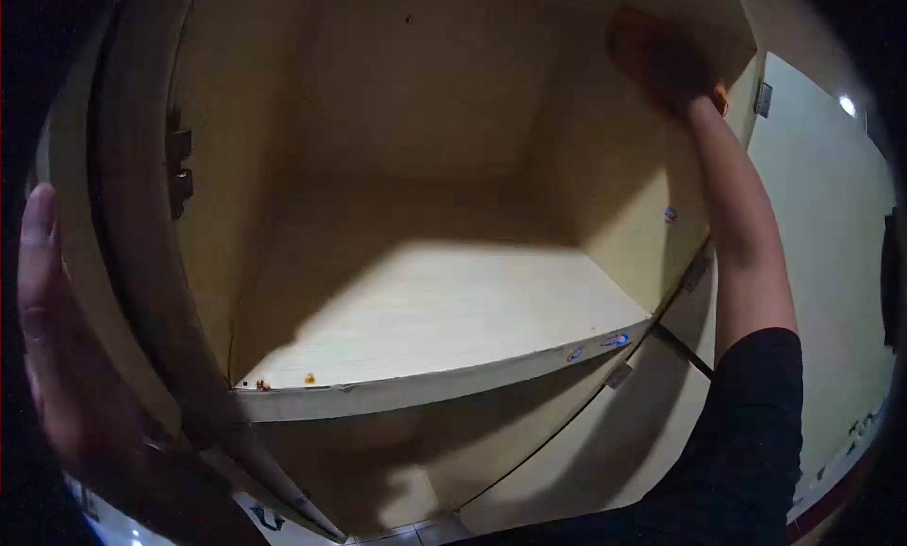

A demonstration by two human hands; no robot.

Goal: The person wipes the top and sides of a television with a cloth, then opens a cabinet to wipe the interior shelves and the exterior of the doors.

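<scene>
A wooden cupboard compartment fills the middle of the view, its pale shelf (pixel 453 300) partly in shadow. My right hand (pixel 666 69) reaches up against the upper right inner wall, seen dark, with a brownish-orange cloth-like thing (pixel 721 99) showing at the wrist. Its fingers and what they hold are too dark to make out. At the far left my left hand (pixel 47 329) is raised beside the left door edge, fingers pointing up, with nothing visible in it.
An open pale door (pixel 822 234) hangs at the right on a metal hinge (pixel 763 99). On the left wall is a metal latch (pixel 179 173). Below the shelf lies another compartment (pixel 378 461), with a lower door (pixel 605 442). Small rusty spots (pixel 310 379) mark the shelf's front left.
</scene>
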